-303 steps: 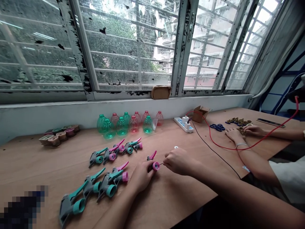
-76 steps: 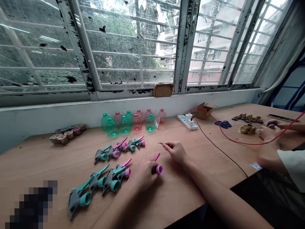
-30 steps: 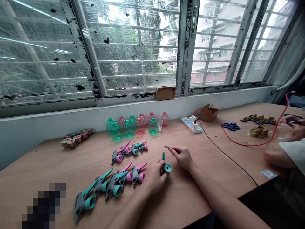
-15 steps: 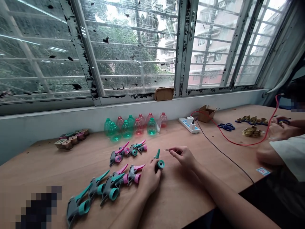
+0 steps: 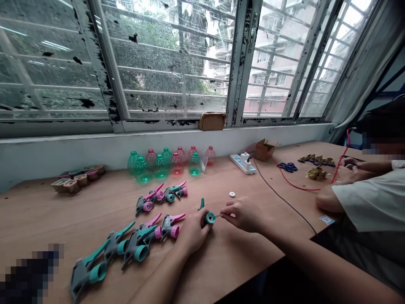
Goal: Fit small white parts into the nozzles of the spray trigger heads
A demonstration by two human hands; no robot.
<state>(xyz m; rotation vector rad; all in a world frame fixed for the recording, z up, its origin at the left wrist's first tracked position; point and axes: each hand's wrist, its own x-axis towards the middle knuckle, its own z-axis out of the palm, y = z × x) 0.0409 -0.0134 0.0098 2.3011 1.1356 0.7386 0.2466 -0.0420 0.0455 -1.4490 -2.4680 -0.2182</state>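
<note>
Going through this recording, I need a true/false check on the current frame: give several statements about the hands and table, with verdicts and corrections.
1. The left hand holds a teal-collared spray trigger head. True.
2. A small white disc lies on the wooden tabletop, just beyond the right hand. True.
3. The right hand holds nothing. False: it grips a slim metal tool, likely tweezers, pointed at the collar.
4. The power strip is left of the plastic bottles in the picture. False: it is to their right.
5. The plastic bottles are all green. False: some are red.
</note>
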